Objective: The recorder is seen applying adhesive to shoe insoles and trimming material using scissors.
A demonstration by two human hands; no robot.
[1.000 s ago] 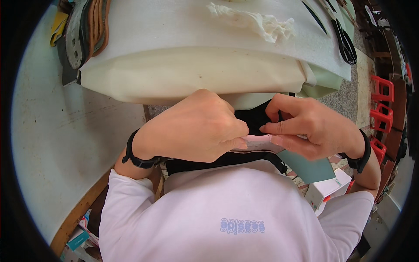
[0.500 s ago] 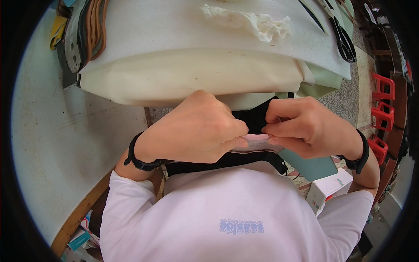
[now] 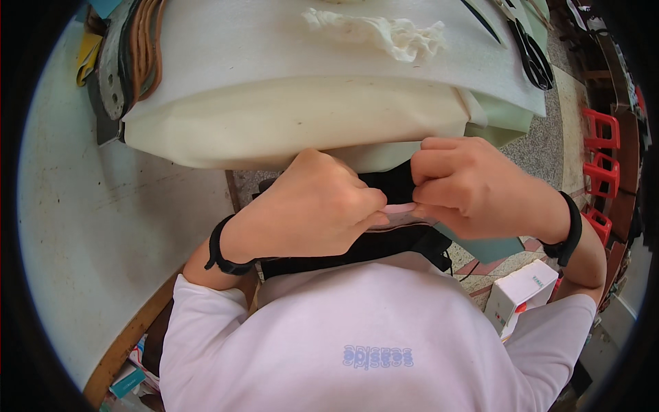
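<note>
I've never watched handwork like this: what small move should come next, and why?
Perhaps the right hand should press the pink strip where it shows: both its fingertips and those of the left hand pinch it, leaving a short stretch between.

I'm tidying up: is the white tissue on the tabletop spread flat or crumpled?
Crumpled: the white tissue is bunched into uneven folds on the tabletop.
</note>
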